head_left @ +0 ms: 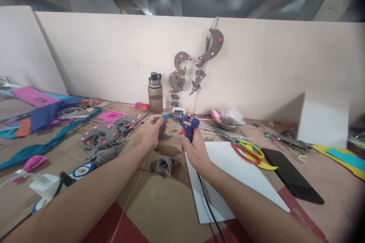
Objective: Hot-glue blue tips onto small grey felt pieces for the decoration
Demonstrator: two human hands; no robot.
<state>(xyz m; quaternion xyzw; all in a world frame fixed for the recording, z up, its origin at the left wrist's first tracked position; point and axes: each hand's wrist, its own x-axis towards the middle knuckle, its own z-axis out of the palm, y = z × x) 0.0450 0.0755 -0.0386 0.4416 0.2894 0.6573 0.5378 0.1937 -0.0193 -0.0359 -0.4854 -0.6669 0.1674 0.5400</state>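
Observation:
My right hand (195,151) grips a blue glue gun (186,123) by its handle, nozzle pointing left. Its black cord (209,207) runs back along my forearm. My left hand (152,131) holds a small grey felt piece (162,127) right at the nozzle tip. Both hands hover over the cardboard-covered table (159,201). A coil of grey string (163,165) lies just below my hands.
A heap of grey felt shapes with pink dots (107,136) lies left. White paper (228,174), red and yellow scissors (248,150) and a black phone (291,174) lie right. A bottle (155,93) and hanging felt moons (196,64) stand by the wall, with a white box (323,119).

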